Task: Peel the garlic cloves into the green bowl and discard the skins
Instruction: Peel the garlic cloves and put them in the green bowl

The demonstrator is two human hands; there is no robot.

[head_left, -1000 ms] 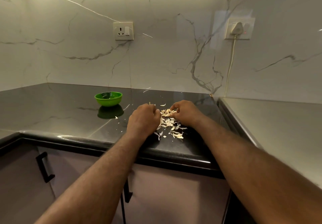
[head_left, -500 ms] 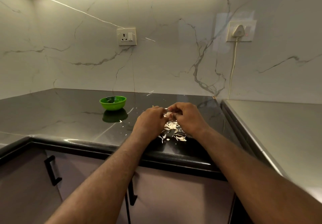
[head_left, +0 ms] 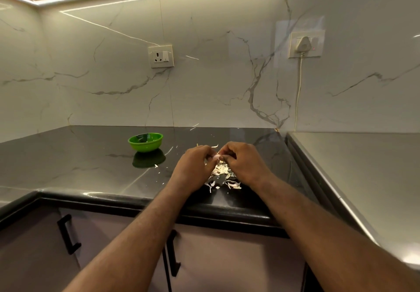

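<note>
A pale garlic clove (head_left: 216, 156) is pinched between the fingertips of my left hand (head_left: 195, 166) and my right hand (head_left: 242, 163), a little above the black countertop (head_left: 91, 162). Under and between the hands lies a loose pile of garlic skins (head_left: 221, 175). The green bowl (head_left: 145, 142) stands on the counter to the left of my hands, about a hand's width away. Its contents are too dark to make out.
Small skin flakes (head_left: 156, 166) are scattered between the bowl and my hands. A grey steel surface (head_left: 354, 178) adjoins the counter on the right. A white cord (head_left: 298, 91) hangs from the right wall socket. Cabinet doors with black handles (head_left: 68, 235) sit below the counter edge.
Both hands lifted off the skin pile and came together, now pinching a clove between them. The camera view tilted upward a little.
</note>
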